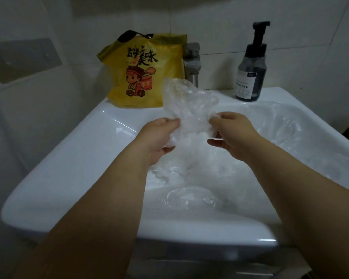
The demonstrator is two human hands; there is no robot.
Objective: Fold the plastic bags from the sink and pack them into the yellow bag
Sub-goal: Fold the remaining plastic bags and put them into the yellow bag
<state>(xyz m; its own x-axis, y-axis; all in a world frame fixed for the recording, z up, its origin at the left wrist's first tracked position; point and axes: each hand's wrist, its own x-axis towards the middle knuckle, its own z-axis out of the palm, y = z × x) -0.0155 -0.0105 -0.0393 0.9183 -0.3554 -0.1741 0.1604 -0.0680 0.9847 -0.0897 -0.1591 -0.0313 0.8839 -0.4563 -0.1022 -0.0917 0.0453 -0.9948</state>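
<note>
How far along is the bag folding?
Done: unclear; the yellow bag stands on the sink ledge, contents hidden. In hand: left hand and right hand pinch one crumpled clear bag above the basin, not yet folded. Left: several loose bags lying in the basin.

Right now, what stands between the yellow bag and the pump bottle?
In the head view, a metal tap stands between the yellow bag and the pump bottle; the held clear bag partly overlaps its base.

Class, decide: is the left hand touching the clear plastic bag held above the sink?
Touching. The head view shows the left hand pinching the clear plastic bag.
</note>
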